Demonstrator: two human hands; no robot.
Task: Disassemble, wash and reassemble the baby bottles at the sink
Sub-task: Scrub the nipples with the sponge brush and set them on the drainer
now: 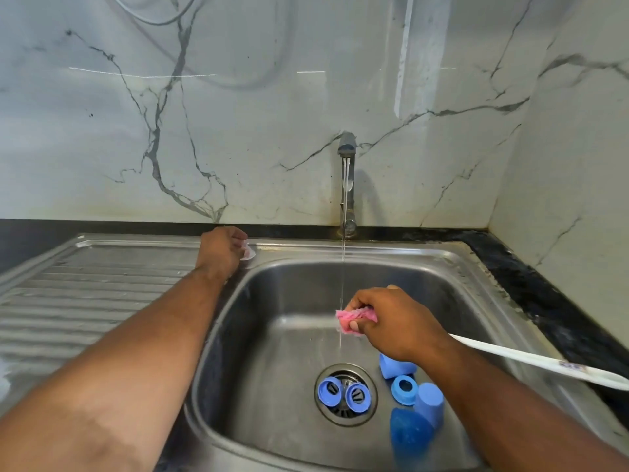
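Note:
Water runs from the tap (347, 178) into the steel sink (269, 342). My right hand (394, 318) grips the pink sponge head (352, 320) of a bottle brush in the stream; its white handle (544, 364) reaches out to the right. At the sink's back left rim, my left hand (219, 248) pinches a small translucent teat (247, 253). Two blue rings (343, 394) lie on the drain. A blue collar (404, 390), two light blue caps (429, 403) and a darker blue bottle (410, 437) lie at the basin's front right.
A ribbed steel drainboard (95, 287) spreads to the left of the basin. Black countertop (531, 281) borders the sink at the back and right. Marble wall panels rise behind the tap and close off the right corner.

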